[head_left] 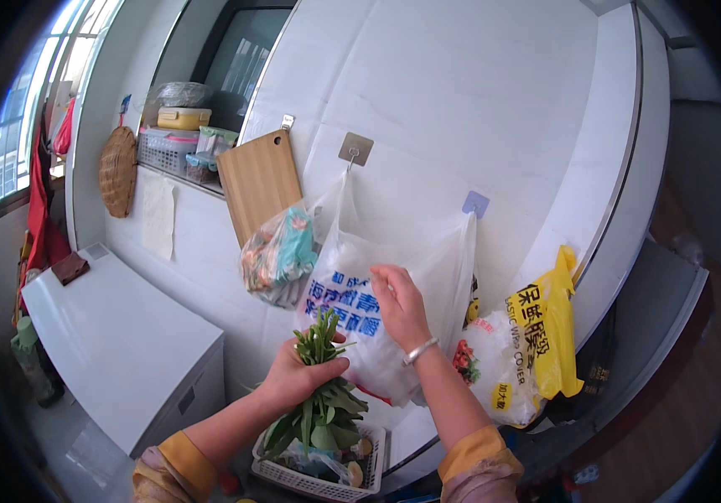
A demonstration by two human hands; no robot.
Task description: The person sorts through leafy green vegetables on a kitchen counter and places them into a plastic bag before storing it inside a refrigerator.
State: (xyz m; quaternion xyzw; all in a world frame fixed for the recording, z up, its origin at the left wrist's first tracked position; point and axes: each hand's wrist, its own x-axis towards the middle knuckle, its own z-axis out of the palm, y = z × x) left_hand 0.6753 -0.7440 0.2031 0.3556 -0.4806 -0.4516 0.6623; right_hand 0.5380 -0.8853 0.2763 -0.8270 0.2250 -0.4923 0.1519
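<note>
A bunch of leafy green vegetables is gripped in my left hand, cut stems up and leaves hanging down. My right hand, with a silver bangle at the wrist, is raised in front of a white plastic bag. Its fingers are bent and nothing shows between them; whether they touch the bag is unclear. The bag bears blue printing and hangs by its handles from two wall hooks. Under the greens stands a white plastic basket holding bagged items and other produce, partly hidden by the leaves.
A white chest freezer stands at left. On the wall hang a wooden cutting board, a clear bag of colourful items and a woven basket. Yellow-and-white plastic packaging hangs at right. Food containers sit in the niche.
</note>
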